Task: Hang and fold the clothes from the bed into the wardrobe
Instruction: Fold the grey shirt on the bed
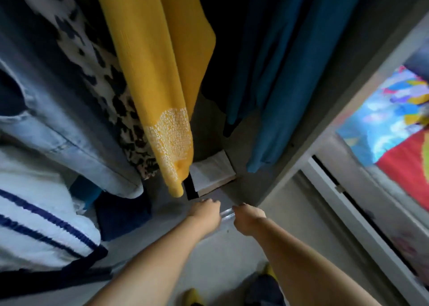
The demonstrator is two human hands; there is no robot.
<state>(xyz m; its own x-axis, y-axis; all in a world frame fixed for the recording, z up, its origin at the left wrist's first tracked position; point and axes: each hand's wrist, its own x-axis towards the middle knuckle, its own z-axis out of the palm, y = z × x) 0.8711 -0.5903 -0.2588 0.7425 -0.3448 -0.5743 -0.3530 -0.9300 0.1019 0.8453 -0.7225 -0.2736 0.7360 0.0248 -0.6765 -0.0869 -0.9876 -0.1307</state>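
Inside the wardrobe (362,57) hang a yellow garment (160,78) with white print at its hem, a teal garment (274,80) beside it, and a leopard-print piece (109,89) left.

The only lettering sits on the yellow garment (162,78) hanging in the wardrobe: a patch of small white printed characters (171,138) near its lower end (rows of capital letters, by the look of them), too fine and blurred to make out any word
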